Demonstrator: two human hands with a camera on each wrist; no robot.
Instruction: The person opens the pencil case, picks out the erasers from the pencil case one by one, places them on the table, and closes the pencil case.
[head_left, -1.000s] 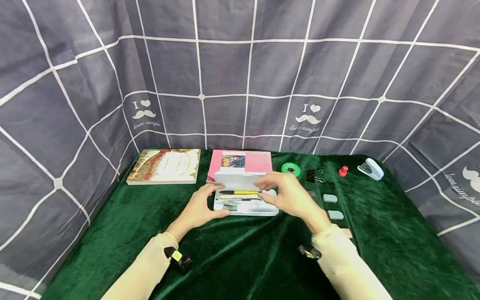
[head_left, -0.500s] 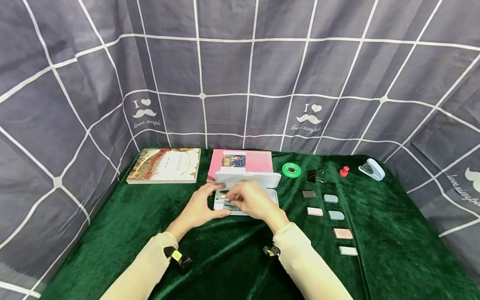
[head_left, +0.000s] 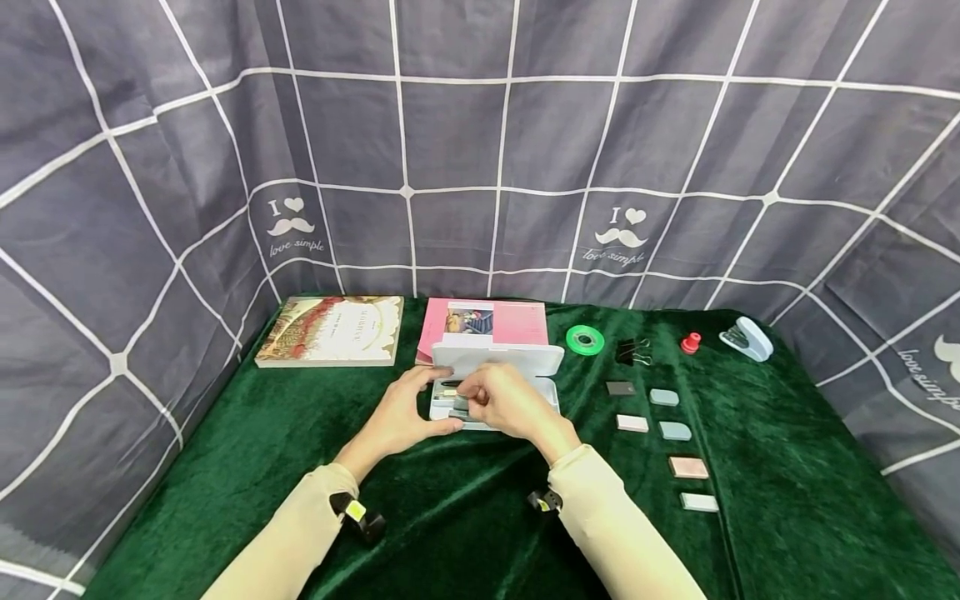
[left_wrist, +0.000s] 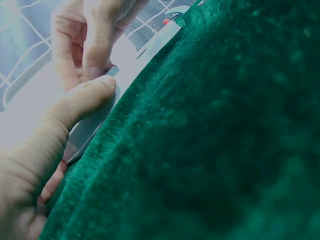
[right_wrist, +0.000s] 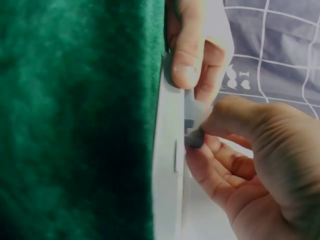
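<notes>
- Green velvet cloth (head_left: pixel 465 517) covers my worktable, with grey gridded curtain hung behind and to both sides.
- I see a white pencil case (head_left: pixel 546 392) open near the middle, lid raised at the back, pens lying inside.
- My left hand (head_left: pixel 401 417) grips the case's left end: thumb curled over the near rim, fingers wrapped round the far side.
- My right hand (head_left: pixel 506 404) reaches into the case, thumb and fingertips pinching a small grey eraser (right_wrist: pixel 194 137) just above the tray; the right wrist view shows it is not yet let go.
- To the right lie more erasers: a dark one (head_left: pixel 619 388), two grey-blue (head_left: pixel 663 397), two pink (head_left: pixel 687 467) and a pale one (head_left: pixel 698 502), all outside the case.
- I judge the packing early: pens are in, one eraser is going in, the rest wait.
- Two books (head_left: pixel 330 331), green tape (head_left: pixel 584 339), binder clips (head_left: pixel 632 351) and a stapler (head_left: pixel 745 338) lie along the back edge.
</notes>
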